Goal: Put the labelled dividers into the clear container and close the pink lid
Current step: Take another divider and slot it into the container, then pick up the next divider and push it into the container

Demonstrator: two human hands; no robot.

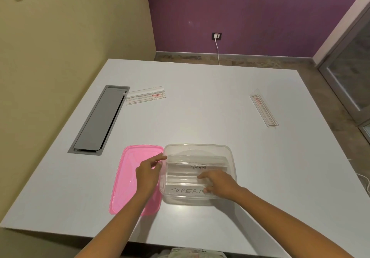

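Field notes, head view only. The clear container [197, 145] sits on the table [200, 101] near the middle of the front edge, open at the top. The pink lid [128, 177] lies flat just beside it on the left, its right edge touching or almost touching the container wall. Inside I count at least three dividers. One marked PANDA [198, 167] is toward the back, one marked SUPERM… [184, 190] is at the front with its last letters covered, and a middle divider [180, 177] lies between them with no label I can read. The right hand [218, 183] is down in the container, fingers bent onto the middle divider and thumb by the front one. I cannot tell whether it pinches the divider or only presses it into place. The left hand [147, 174] hovers over the right part of the lid and holds nothing. Its forefinger reaches out to the container's left rim and the other fingers are loosely curled. My reading is that loading is well along and the right hand is seating a divider. Two clear strips with red print lie well apart from the container. One [146, 96] is by the cable hatch [99, 119] toward the back left corner, the other [264, 108] is near the right edge. I cannot say whether they are dividers still to go in. The lid is not yet on, so closing is still to do.
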